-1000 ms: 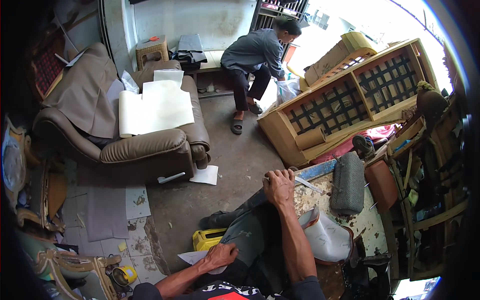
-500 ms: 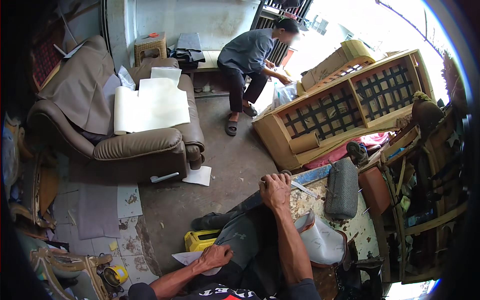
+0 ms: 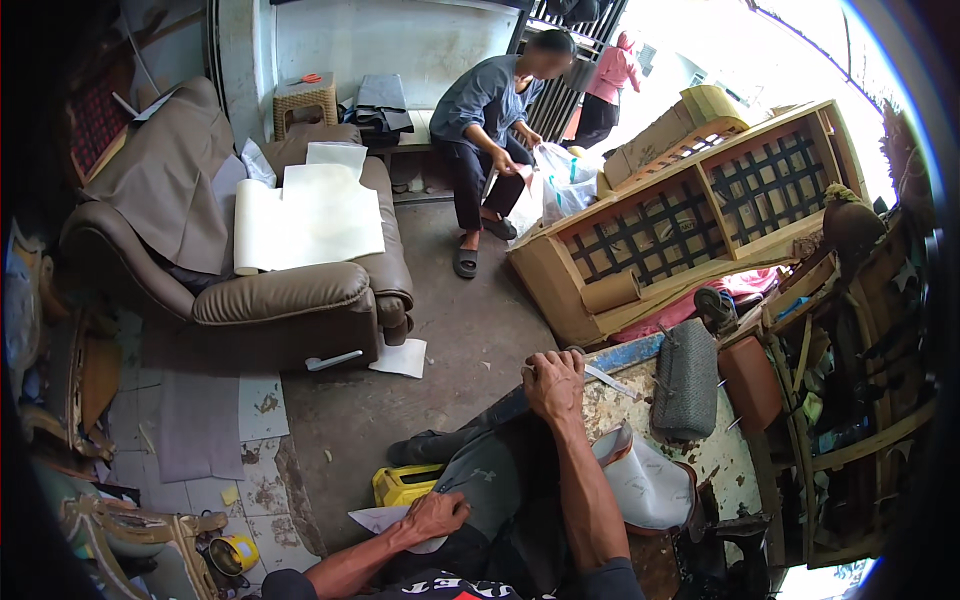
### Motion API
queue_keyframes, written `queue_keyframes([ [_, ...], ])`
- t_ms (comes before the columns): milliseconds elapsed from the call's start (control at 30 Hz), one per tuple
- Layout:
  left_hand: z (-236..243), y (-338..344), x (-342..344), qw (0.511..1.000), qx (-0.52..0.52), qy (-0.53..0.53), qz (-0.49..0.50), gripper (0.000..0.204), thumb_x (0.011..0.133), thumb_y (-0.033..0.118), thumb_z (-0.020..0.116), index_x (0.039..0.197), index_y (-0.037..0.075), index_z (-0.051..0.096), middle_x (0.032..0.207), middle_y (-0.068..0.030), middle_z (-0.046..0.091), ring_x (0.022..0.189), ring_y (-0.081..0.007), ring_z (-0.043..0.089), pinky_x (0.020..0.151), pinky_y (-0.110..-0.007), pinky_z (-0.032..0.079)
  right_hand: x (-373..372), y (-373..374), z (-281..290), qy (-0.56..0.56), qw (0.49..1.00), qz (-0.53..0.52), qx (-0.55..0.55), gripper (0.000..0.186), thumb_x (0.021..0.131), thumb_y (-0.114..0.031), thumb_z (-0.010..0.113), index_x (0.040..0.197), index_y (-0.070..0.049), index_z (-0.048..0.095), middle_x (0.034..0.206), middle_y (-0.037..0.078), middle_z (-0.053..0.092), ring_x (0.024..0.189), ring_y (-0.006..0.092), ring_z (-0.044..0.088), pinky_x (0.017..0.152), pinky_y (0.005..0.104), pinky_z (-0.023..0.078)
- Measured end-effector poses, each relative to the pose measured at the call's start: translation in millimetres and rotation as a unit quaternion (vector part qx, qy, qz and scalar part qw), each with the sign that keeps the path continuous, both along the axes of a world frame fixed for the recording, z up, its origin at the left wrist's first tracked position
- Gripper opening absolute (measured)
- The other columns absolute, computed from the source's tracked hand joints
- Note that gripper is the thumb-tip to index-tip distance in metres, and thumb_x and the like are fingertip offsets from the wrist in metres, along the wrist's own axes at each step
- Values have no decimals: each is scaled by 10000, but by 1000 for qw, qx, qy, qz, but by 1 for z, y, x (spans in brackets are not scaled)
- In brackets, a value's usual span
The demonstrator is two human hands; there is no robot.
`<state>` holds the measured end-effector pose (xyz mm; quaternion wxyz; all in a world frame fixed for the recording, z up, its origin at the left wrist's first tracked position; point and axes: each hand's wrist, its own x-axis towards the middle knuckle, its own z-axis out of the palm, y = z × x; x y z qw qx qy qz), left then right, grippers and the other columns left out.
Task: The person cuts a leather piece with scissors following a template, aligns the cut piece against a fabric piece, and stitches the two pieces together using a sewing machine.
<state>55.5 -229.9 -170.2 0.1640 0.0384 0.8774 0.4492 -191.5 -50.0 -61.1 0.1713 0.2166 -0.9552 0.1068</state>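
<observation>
My left hand (image 3: pixel 437 517) lies on my thigh with its fingers curled in, and nothing shows in them. A pale, pointed sheet (image 3: pixel 379 519) sticks out from under that wrist. My right hand (image 3: pixel 556 385) is closed at the corner of the worn worktable (image 3: pixel 632 408); what its bent fingers grip is hidden. A pale narrow strip (image 3: pixel 608 380) lies beside it. Nearer to me, past the right forearm, is a white curved piece (image 3: pixel 645 485). A grey woven block (image 3: pixel 685 378) sits farther along the tabletop.
A brown armchair (image 3: pixel 280 295) with cream sheets (image 3: pixel 330 215) stands left. A co-worker (image 3: pixel 490 120) sits at the back by a plastic bag (image 3: pixel 568 185). A wooden frame with black webbing (image 3: pixel 650 230) leans right. A yellow box (image 3: pixel 405 485) sits by my leg.
The co-worker has leaned back and now holds a pinkish piece beside the plastic bag, which is lifted wider. A person in pink has appeared outside. My hands stay almost in place.
</observation>
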Motion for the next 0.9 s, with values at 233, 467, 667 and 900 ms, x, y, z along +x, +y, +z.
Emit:
queue_keyframes([
  [233,0,0,2,1000,8,8,13,300,961,314,611,897,31,688,722,-278,674,738,-502,690,700,-582,548,0,-3,-1,-12,1000,0,-5,179,850,-247,721,964,-116,766,965,93,720,1068,287,637,1125,476,353],
  [467,4,1,1,1000,10,19,8,278,948,303,619,896,35,673,742,-253,674,731,-466,691,682,-553,545,1,1,1,-9,1000,4,3,197,851,-251,735,992,-116,768,992,91,719,1067,298,632,1122,457,369],
  [667,-1,0,-1,1000,20,1,5,287,954,300,613,907,23,673,737,-252,673,719,-453,695,674,-545,544,1,-2,3,-31,1000,0,-1,205,862,-243,739,1023,-118,758,1036,92,717,1110,304,620,1153,490,346],
  [900,-5,-68,-72,987,74,86,112,245,963,255,643,958,15,692,813,-214,699,773,-376,723,706,-453,558,1,-5,7,-40,999,-2,14,212,856,-238,745,1027,-112,749,1027,91,703,1100,308,613,1155,495,351],
])
